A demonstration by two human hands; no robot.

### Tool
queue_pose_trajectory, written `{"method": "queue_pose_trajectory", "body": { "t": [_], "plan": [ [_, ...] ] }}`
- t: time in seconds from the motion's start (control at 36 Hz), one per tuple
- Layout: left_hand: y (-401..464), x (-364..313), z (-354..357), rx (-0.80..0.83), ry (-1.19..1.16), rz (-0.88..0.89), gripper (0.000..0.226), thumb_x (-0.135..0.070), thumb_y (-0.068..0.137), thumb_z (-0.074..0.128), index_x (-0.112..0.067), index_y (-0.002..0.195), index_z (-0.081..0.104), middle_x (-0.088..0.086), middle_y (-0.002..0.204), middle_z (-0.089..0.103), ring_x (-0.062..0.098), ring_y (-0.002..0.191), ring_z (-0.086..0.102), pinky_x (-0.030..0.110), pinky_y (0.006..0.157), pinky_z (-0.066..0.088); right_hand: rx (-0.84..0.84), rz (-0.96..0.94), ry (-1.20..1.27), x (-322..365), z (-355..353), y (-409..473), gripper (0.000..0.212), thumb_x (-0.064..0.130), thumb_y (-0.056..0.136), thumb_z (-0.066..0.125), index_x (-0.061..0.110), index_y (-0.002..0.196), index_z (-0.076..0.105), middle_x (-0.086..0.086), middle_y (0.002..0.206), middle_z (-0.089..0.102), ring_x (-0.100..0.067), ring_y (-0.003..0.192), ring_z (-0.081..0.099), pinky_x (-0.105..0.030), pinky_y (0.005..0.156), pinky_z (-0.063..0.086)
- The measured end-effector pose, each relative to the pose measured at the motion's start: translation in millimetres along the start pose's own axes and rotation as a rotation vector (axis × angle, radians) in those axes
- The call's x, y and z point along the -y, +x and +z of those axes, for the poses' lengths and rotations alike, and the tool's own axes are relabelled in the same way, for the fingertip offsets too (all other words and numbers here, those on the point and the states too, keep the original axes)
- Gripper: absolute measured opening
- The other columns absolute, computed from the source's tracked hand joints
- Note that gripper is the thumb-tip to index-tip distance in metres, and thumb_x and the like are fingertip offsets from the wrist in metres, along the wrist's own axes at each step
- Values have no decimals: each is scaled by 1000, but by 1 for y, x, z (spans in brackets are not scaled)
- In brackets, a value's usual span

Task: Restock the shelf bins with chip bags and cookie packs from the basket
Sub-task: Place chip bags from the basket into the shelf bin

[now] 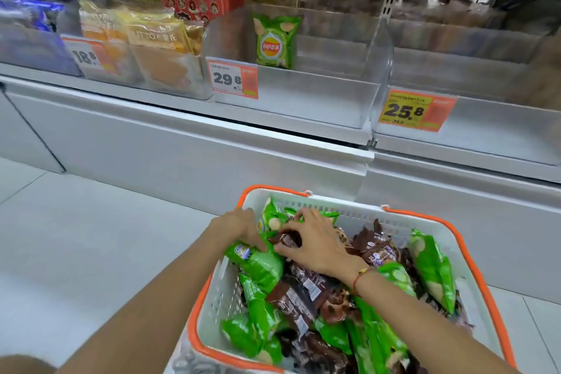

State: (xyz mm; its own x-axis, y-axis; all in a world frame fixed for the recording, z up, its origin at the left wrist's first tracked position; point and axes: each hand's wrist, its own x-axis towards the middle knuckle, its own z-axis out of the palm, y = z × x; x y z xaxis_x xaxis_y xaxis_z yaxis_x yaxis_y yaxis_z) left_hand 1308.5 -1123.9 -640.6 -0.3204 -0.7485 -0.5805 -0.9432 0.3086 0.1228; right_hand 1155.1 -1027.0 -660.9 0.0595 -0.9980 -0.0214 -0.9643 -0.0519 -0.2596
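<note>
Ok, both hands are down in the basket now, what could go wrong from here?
Green chip bags and brown cookie packs lie tangled, so the left hand and right hand may grab a mix and stock the wrong bin. One bag leans by the basket rim and could slip out. The lone chip bag standing in the bin could topple.

Basket [473, 264] on floor before shelf; chip bags [261, 270] and cookie packs [303, 291] mixed inside; one chip bag [274, 42] upright in middle bin [303, 94].
</note>
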Motion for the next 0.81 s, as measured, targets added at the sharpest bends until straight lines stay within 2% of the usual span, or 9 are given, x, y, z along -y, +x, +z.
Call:
{"method": "queue_pose_trajectory", "body": {
  "t": [0.11, 0.19, 0.33, 0.42, 0.5, 0.58, 0.67, 0.72, 0.81],
  "plan": [
    [-4, -3, 4, -4, -48, -77, 82, -59, 74, 71, -4, 130, 50, 12, 133, 55, 28, 120, 55, 37, 96, 46, -51, -111, -142, 8, 3, -1, 74, 83, 73, 41, 31, 120, 63, -3, 146, 34, -24, 136, 23, -43, 114, 12],
    [-6, -2, 1, -4, -97, -73, 73, -57, 74, 72, 0, 117, 61, 15, 118, 64, 27, 107, 63, 33, 83, 51, -2, -130, -209, 19, 6, -2, 95, 89, 63, 32, 21, 124, 59, -6, 142, 37, -25, 133, 26, -44, 114, 14],
    [-11, -3, -17, -8, -375, -90, 36, -40, 81, 72, -7, 80, 56, 8, 70, 63, 16, 53, 60, 26, 62, 55, 3, -27, -32, 32, 7, -4, 76, 58, 74, 70, 14, 129, 41, -5, 126, 50, -24, 118, 43, -36, 98, 31],
    [-19, 0, -32, 67, -650, -77, 32, -32, 96, 53, -3, 107, 59, 15, 97, 68, 15, 58, 63, 24, 58, 55, 33, 94, 200, 30, -4, -2, 70, 41, 75, 77, 14, 127, 37, -3, 119, 58, -23, 111, 52, -34, 89, 41],
    [-26, 9, -45, 85, -911, -28, 31, -27, 102, 42, -4, 119, 55, 10, 98, 66, 14, 65, 65, 25, 56, 55, 126, 223, 569, 12, -14, 3, 56, 26, 78, 78, 16, 119, 41, -2, 111, 60, -23, 107, 58, -34, 90, 47],
    [-27, 14, -51, 0, -1015, 54, 35, -30, 98, 51, -8, 125, 54, 2, 108, 64, 15, 88, 64, 32, 78, 54, 111, 298, 978, -6, -28, 4, 40, 10, 80, 76, 17, 107, 48, -11, 114, 64, -21, 98, 65, -32, 87, 54],
    [-30, 10, -56, 25, -1005, 202, 68, -52, 80, 65, -13, 134, 50, -2, 132, 55, 15, 120, 53, 34, 100, 44, 52, 341, 1211, -16, -50, 4, 42, 3, 83, 71, 13, 116, 46, -11, 109, 66, -16, 87, 66, -28, 81, 54],
    [-34, 3, -60, 67, -1064, 263, 81, -58, 69, 66, -16, 136, 49, -2, 135, 54, 15, 125, 48, 34, 106, 39, 41, 343, 1300, -20, -64, 3, 44, 3, 85, 68, 12, 121, 44, -11, 109, 66, -17, 91, 65, -31, 86, 51],
    [-38, -6, -68, 70, -1176, 338, 62, -50, 76, 64, -13, 126, 58, 1, 122, 65, 16, 114, 58, 29, 97, 45, 23, 315, 1426, -26, -79, 5, 43, 7, 87, 65, 11, 125, 45, -9, 108, 68, -18, 97, 64, -37, 95, 47]
  ]
}}
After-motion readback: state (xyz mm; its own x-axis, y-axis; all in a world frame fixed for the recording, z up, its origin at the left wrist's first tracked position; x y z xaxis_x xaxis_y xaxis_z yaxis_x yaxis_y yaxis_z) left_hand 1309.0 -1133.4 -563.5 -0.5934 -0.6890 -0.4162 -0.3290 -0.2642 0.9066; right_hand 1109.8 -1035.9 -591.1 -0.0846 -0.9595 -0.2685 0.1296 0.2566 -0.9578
